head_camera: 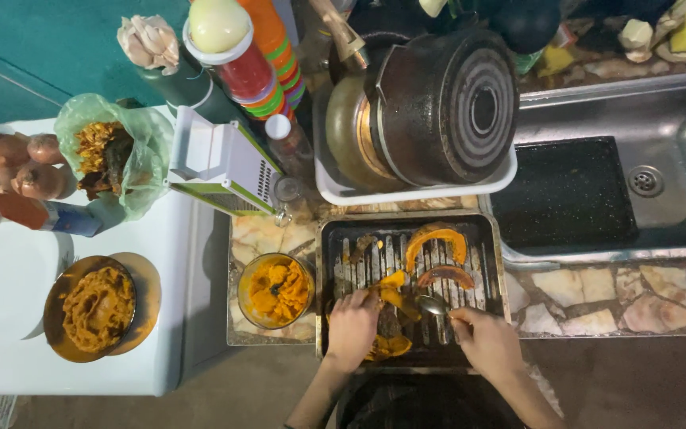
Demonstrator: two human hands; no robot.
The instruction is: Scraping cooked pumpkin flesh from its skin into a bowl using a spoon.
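Note:
A dark baking tray [490, 274] with a ridged bottom sits on the stone counter and holds several roasted orange squash slices [435, 241]. My left hand [352, 327] presses down on a squash piece [391, 292] at the tray's near left. My right hand [484, 338] grips a metal spoon [432, 304] whose bowl rests against that same piece. A glass bowl [275, 291] of scooped orange flesh stands just left of the tray.
A white dish rack [414, 193] with upturned pots stands behind the tray, and a steel sink [660, 159] with a black pan lies to the right. On the white surface at left are a bowl of orange mash [97, 308], a white plate [1, 282], a green bag [113, 151] and onions [9, 151].

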